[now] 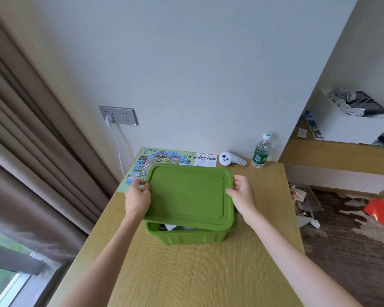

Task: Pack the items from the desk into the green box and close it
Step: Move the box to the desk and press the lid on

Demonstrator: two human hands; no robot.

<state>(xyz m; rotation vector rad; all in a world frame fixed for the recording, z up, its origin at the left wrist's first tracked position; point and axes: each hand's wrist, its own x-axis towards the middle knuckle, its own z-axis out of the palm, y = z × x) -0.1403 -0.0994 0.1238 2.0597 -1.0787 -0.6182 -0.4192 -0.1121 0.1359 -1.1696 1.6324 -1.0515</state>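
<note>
A person's two bare forearms reach forward over a light wooden surface [186, 273], seen from above at head height. Both hands hold a green lid [187, 193] over a green box [186, 235] that stands near the middle of the surface. The left hand [138, 199] grips the lid's left edge, fingers curled over the rim with the thumb on top. The right hand [242, 193] grips the right edge the same way, fingers [237, 181] wrapped round the rim. The lid sits tilted and not yet seated: its near edge is raised above the box, leaving a gap where the box's open front rim and a few items inside can be glimpsed, too hidden to identify. Behind the box, a colourful printed map [146, 162] with handwriting lies flat on the surface, partly covered by the lid. Further right along the wall lie a white handheld controller [231, 159] and, just beside it, an upright clear water bottle [261, 155] with a green label. A grey wall socket [118, 115] holds a white plug with a cable hanging down. Brown curtains [31, 129] hang at the left beside a window. At the right, a lower shelf carries a white box [350, 127] with cables on top.
</note>
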